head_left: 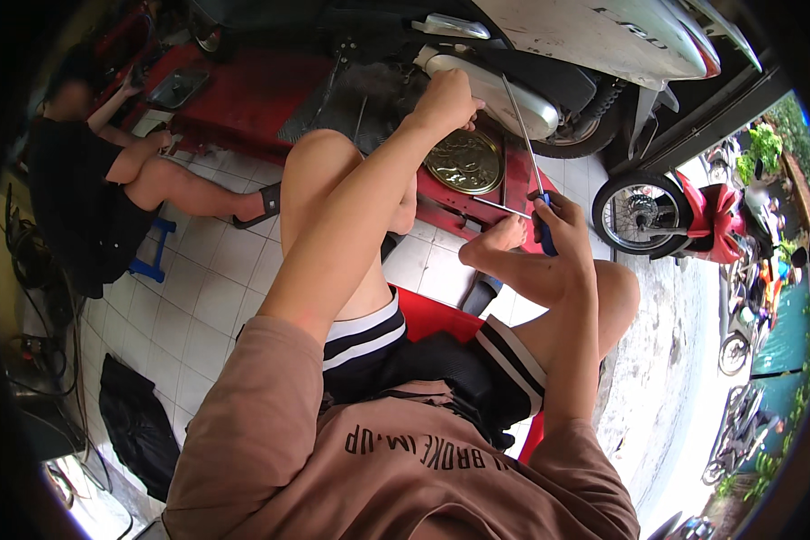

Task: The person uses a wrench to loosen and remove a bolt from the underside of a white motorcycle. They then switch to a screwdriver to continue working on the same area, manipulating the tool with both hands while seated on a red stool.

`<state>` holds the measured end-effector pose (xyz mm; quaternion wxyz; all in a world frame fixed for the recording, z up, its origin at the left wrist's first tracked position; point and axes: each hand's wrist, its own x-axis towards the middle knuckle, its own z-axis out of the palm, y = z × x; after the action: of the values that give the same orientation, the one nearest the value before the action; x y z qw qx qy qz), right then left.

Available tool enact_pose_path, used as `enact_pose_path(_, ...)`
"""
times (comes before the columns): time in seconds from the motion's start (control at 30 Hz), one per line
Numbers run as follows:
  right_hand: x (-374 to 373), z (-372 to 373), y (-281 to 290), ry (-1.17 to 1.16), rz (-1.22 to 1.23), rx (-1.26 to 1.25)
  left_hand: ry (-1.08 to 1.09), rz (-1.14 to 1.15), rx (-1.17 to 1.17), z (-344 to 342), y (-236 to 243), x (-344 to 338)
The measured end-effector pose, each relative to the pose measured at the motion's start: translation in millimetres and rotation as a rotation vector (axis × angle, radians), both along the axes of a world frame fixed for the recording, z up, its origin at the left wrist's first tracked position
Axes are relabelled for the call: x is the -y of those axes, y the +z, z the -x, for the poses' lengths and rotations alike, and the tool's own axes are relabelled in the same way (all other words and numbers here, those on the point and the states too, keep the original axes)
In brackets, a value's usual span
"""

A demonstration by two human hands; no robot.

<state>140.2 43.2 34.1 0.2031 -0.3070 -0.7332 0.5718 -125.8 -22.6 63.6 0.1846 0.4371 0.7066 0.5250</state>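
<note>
My right hand (562, 223) is closed round the blue handle of a long screwdriver (526, 139). Its thin shaft slants up and left, the tip near the scooter's rear. My left hand (445, 101) is held against the side of the scooter's light grey engine cover (526, 106). Those fingers are curled in, and whatever they grip is hidden. Below the cover, a round gold-coloured metal tray (464, 164) lies on the red lift platform (432, 200), partly behind my left forearm.
Above hangs the scooter's grey tail panel (612, 36), with the rear wheel (585, 135) under it. To the left a person (81, 180) in black sits by a blue stool (156, 247). A red motorbike (715, 216) stands at right. A metal tray (178, 88) is on the far platform.
</note>
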Motion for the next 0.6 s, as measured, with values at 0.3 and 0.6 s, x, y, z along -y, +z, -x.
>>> enact_pose_path(0.3,-1.9,4.1,-6.2,0.047,-0.157,0.030,0.174,-0.380,0.082,8.0,7.8,3.1)
enact_pose_path(0.6,-1.1,2.2,-9.9,0.045,-0.192,-0.026,0.220,-0.357,0.091,12.9,5.8,-1.4)
